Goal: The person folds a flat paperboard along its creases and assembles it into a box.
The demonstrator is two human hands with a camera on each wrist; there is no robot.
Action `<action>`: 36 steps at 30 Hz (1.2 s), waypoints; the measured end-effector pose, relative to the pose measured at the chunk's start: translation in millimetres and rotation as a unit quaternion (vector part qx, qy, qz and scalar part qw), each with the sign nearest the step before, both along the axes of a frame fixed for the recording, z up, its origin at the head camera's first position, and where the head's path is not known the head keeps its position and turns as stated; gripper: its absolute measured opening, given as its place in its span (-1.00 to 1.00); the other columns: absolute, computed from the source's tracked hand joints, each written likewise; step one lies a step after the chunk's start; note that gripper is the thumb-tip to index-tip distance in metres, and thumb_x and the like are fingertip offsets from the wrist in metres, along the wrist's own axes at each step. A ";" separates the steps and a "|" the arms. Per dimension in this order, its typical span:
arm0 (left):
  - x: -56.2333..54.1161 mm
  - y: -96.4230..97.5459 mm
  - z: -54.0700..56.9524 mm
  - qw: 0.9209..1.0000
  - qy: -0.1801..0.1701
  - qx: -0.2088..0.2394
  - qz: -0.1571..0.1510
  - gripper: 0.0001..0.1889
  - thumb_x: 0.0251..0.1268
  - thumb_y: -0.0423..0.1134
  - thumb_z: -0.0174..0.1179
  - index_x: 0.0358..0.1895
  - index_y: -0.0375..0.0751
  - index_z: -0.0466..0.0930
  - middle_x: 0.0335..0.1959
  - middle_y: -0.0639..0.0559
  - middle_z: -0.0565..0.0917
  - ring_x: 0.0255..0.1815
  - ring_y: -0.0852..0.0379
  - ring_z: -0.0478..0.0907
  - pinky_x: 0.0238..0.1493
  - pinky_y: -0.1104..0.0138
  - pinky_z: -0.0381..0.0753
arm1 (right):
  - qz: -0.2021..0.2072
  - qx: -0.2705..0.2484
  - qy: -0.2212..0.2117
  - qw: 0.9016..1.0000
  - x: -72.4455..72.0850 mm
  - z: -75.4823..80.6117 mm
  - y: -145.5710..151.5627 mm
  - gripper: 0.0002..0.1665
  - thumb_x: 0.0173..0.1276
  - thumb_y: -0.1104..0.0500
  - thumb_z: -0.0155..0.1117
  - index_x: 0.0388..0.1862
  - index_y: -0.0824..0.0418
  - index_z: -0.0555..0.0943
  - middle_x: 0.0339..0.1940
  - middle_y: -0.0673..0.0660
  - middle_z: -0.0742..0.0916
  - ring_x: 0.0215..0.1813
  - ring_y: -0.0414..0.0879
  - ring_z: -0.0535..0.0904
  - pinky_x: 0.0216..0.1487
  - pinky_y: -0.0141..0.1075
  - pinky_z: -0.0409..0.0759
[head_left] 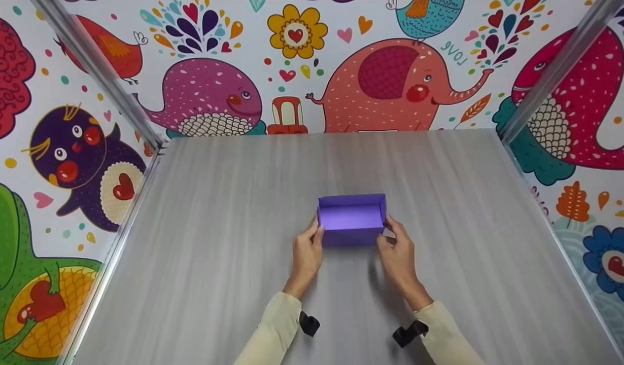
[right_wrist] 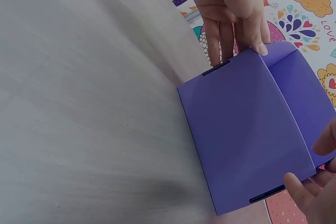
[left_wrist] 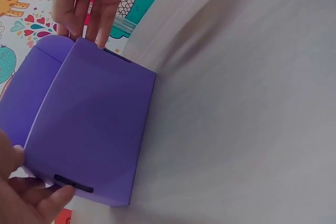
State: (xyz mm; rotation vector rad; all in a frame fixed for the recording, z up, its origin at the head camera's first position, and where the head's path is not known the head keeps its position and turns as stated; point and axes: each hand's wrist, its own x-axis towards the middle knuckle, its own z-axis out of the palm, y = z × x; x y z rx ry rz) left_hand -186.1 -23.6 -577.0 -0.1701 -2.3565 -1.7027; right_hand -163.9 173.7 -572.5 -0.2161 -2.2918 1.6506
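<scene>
A purple open-topped box [head_left: 353, 237] sits between the two hands, its bare inside facing up toward the head view. The left hand [head_left: 307, 253] grips the left end, thumb near the front corner. At the opposite end, the right hand [head_left: 397, 256] holds the box with its fingers along the side wall. Dark strips show along the side edges of the box [left_wrist: 94, 124] in the left wrist view. In the right wrist view the right hand [right_wrist: 317, 195] is at the lower right, and the left hand [right_wrist: 231, 3] reaches down to the far end.
A grey wood-grain table [head_left: 231, 213] spreads out around the box. Walls printed with cartoon animals [head_left: 383, 91] enclose the back and both sides, with metal rails [head_left: 101, 76] at the corners. A black strap [head_left: 309, 323] hangs at the left wrist, another black strap [head_left: 410, 333] at the right.
</scene>
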 end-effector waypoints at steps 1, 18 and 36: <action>0.2 0.0 0.1 1.000 0.002 -0.003 0.005 -0.61 0.51 -0.38 0.06 0.27 -0.56 0.44 0.30 -0.36 0.50 0.37 -0.23 0.47 0.35 0.07 0.48 | 0.003 0.000 -0.001 1.000 0.3 0.1 -0.1 -0.38 0.31 0.42 0.12 0.40 0.35 0.45 0.29 0.33 0.62 0.30 0.14 0.57 0.09 -0.33 0.64; -1.5 -6.5 -0.5 0.999 -0.028 0.014 -0.017 -0.54 0.51 -0.27 0.11 0.34 -0.49 0.41 0.34 -0.31 0.50 0.40 -0.17 0.46 0.34 0.13 0.52 | 0.014 0.000 0.005 1.000 1.3 -3.2 0.7 -0.43 0.34 0.45 0.13 0.36 0.43 0.45 0.32 0.33 0.57 0.36 0.19 0.51 0.18 -0.19 0.64; -36.8 -29.1 27.9 0.979 -0.161 -0.040 -0.116 -0.26 0.15 -0.29 0.44 0.35 -0.36 0.25 0.38 -0.33 0.47 0.44 -0.20 0.43 0.33 0.15 0.55 | 0.149 0.123 -0.013 0.981 -22.1 20.5 35.4 0.10 0.21 0.42 0.44 0.60 0.36 0.02 0.20 0.40 0.58 0.15 0.25 0.62 0.19 0.12 0.62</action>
